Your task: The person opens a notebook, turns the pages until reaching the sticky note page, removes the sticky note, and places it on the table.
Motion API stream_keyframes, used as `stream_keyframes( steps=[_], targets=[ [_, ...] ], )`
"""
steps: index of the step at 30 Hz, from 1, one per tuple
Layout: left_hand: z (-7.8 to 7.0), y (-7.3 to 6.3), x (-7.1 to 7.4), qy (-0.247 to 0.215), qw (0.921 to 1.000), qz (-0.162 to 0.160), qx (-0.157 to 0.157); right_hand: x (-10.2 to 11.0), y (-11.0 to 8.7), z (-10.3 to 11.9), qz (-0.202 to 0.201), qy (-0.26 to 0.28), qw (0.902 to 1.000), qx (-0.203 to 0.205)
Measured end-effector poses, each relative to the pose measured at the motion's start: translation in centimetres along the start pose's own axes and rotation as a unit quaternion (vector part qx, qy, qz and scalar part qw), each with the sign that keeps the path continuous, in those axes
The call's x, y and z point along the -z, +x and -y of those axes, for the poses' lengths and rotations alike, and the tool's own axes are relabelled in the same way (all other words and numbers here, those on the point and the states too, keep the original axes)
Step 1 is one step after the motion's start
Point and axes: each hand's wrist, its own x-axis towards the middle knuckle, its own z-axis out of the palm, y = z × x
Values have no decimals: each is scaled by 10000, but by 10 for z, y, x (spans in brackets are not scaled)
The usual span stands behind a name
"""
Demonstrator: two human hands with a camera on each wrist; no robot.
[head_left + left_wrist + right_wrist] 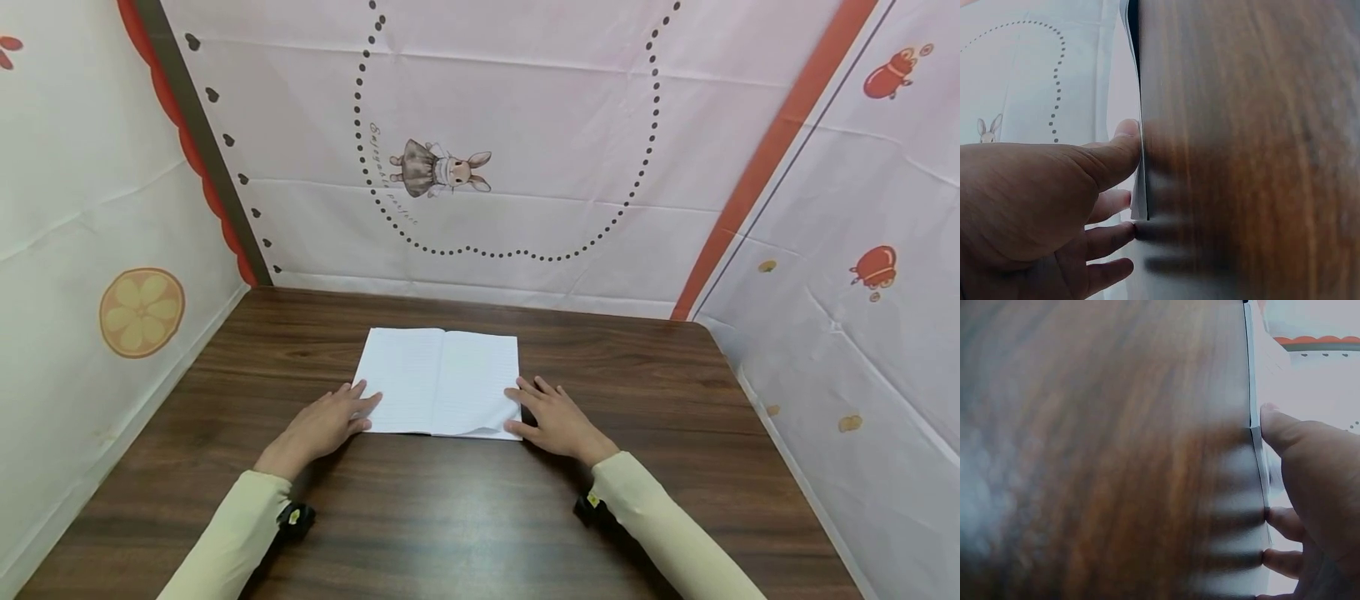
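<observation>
An open notebook (405, 367) with faint-lined white pages lies on the brown wooden table. My left hand (322, 425) rests at its left edge, fingers spread, with the thumb (1124, 131) on the page near the lower corner. At the opposite edge my right hand (558, 421) touches the right page (476, 375) with thumb and forefinger, its other fingers spread beside the book. The lower right corner of that top page bends upward near the right thumb (1272, 419). From the side, the left wrist view shows the page edges slightly parted under the left thumb.
White printed cloth (525, 125) with a rabbit picture hangs behind the table, and similar cloth covers both sides. Black wrist devices (296, 518) sit below the pale sleeves. Bare wood grain (450, 533) stretches in front of the notebook.
</observation>
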Motion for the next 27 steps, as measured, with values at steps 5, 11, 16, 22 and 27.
stream_keyframes(
  steps=[5, 11, 16, 22, 27],
  targets=[
    [4, 1, -1, 410, 9978, -315, -413, 1, 0, 0, 31, 6, 10000, -68],
    [5, 6, 0, 550, 9950, -659, -504, 0, 1, -1, 26, 23, 10000, -59],
    [-10, 21, -2, 775, 9917, -1005, -206, 1, 1, -1, 18, 1, 10000, -41],
    [-49, 51, -9, 1009, 9774, -1443, -1166, 1, -1, -1, 31, 33, 10000, -66],
    [-85, 73, -19, 1050, 9614, -1331, -2167, 0, 1, -2, 22, 12, 10000, -27]
  ],
)
